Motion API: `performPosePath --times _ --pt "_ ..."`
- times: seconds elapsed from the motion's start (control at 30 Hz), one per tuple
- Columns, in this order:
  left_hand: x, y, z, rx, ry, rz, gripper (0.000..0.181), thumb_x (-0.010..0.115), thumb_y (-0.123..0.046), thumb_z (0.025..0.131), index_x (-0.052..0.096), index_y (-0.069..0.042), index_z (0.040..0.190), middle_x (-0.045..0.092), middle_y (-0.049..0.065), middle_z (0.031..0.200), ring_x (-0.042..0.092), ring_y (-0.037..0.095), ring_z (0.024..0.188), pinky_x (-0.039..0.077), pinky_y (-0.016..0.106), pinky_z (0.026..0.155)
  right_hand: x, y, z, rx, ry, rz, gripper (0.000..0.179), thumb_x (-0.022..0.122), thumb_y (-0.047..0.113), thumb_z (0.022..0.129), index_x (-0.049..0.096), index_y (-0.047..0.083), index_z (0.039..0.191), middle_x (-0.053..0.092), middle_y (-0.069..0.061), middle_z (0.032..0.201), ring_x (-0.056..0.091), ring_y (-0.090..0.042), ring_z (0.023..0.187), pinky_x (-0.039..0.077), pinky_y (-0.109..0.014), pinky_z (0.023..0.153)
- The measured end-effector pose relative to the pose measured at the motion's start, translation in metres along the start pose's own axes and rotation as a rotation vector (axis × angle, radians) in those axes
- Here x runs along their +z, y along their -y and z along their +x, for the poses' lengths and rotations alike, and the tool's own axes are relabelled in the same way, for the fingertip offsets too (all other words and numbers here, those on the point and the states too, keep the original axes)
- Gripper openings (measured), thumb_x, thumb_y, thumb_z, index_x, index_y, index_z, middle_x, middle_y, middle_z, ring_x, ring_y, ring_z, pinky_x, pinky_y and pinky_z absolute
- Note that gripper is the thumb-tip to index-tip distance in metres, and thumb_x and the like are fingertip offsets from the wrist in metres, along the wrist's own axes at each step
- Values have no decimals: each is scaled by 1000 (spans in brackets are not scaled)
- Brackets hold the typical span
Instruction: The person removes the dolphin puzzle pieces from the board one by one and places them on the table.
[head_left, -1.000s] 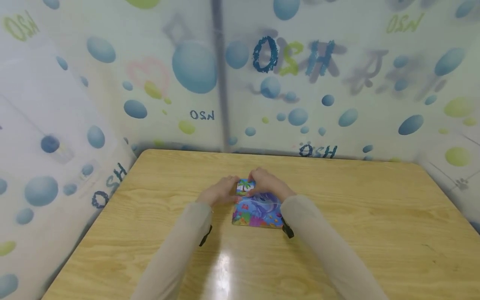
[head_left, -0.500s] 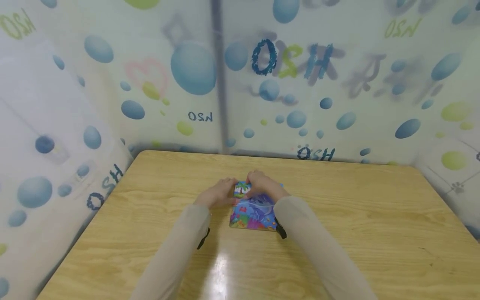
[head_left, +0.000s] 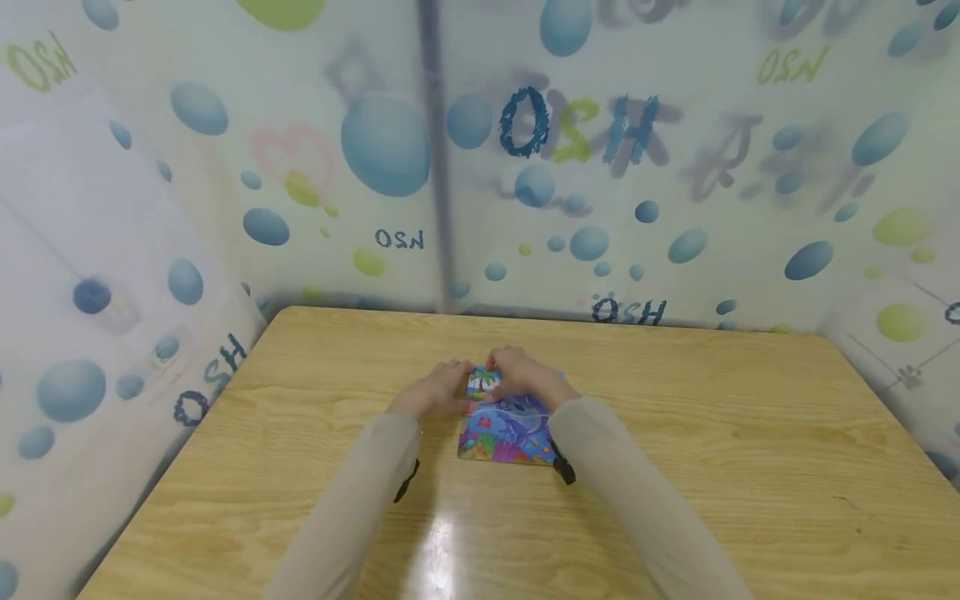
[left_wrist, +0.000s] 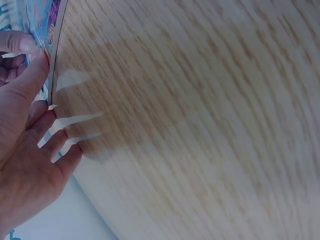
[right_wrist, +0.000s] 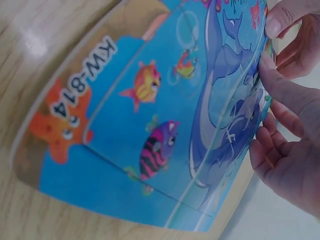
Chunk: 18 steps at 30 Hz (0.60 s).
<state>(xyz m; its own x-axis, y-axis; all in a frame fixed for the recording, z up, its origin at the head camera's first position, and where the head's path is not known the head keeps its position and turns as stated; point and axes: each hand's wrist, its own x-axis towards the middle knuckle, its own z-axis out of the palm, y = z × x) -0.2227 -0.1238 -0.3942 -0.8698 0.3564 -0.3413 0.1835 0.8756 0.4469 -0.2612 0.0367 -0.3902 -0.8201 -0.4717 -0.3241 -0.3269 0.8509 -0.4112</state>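
A flat puzzle board (head_left: 504, 429) lies mid-table, printed with a blue sea scene. In the right wrist view the board (right_wrist: 125, 195) shows a dolphin, fish, an orange starfish and "KW-814". A palm-tree puzzle piece (head_left: 482, 381) shows at its far left corner, between both hands. My left hand (head_left: 435, 392) grips that corner from the left side, thumb near and fingers far. In the left wrist view the left thumb (left_wrist: 36, 72) touches the board's edge. My right hand (head_left: 523, 375) reaches across the board and pinches the palm-tree piece between thumb and fingers, partly hiding it.
The wooden table (head_left: 712, 458) extends widely on both sides of the board. Behind its far edge stands a pale wall (head_left: 495, 208) patterned with blue and green bubbles and lettering. A second wall (head_left: 127, 333) runs along the left.
My right hand has shifted slightly left across the palm-tree piece, uncovering more of the board's far right corner. The left hand stays at the corner. The head view has moved slightly.
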Motion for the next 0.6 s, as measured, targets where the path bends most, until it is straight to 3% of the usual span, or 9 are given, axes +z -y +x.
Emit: performPosePath --times 0.6 --pt "0 1 0 -17 0 -1 68 60 -32 87 28 -9 142 26 14 149 20 33 139 24 53 111 6 2 -5 -2 -101 22 46 76 24 73 53 10 110 51 -11 112 45 -26 106 45 -41 92"
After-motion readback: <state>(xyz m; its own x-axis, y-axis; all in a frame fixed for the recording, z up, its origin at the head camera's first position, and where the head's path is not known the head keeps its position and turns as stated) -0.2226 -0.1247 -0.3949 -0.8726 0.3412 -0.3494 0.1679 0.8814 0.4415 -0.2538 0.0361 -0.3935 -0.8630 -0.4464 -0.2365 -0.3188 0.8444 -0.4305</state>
